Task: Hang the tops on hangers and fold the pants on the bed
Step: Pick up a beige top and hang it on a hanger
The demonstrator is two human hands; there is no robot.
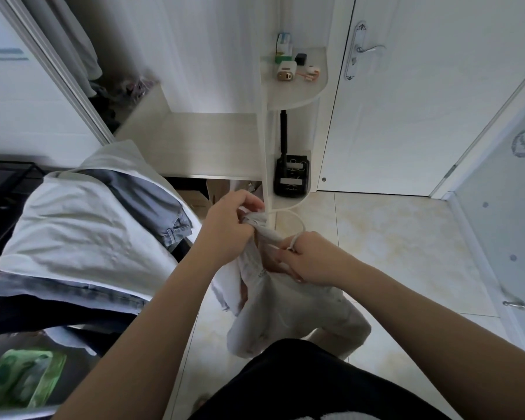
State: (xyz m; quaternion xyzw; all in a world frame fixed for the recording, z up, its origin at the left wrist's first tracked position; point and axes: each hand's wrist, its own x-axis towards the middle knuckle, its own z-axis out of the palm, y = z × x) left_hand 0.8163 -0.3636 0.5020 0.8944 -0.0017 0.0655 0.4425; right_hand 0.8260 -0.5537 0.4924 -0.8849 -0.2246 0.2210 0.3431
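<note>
Pale top (285, 310) hangs mid-air, centre-near, long axis vertical, collar end up between the hands. White hanger (302, 226) at the collar, just right of left hand (234, 225), which clamps bunched fabric. Right hand (306, 262) is nearer the hanger and grips it. Both forearms reach forward. Folded jeans (161, 204) on bed (73, 231), left.

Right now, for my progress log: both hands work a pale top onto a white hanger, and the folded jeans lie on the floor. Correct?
No. The head view shows the folded jeans on the bed, not the floor; left hand, right hand, top and hanger are as stated.
</note>
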